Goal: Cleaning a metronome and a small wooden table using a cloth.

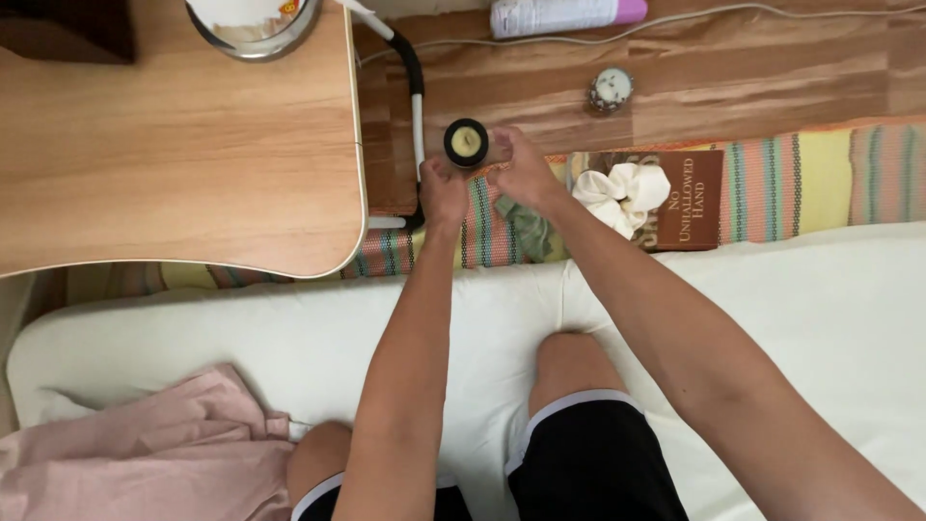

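A small round black jar (466, 142) with pale yellow content showing from above stands on the wooden floor. My left hand (443, 188) grips its near left side. My right hand (522, 166) touches its right side with fingers curled around it. Both arms reach forward from the white mattress, over a striped mat (487, 236). A green cloth (528, 229) lies under my right wrist.
A light wooden lap table (174, 145) with a black-and-white leg fills the left. A brown book (690, 198) with a cream scrunchie (620, 193) lies right of my hands. A small round lid (611, 89), a white-and-pink bottle (564, 14) and a cable lie farther off. Pink cloth (145, 453) is at bottom left.
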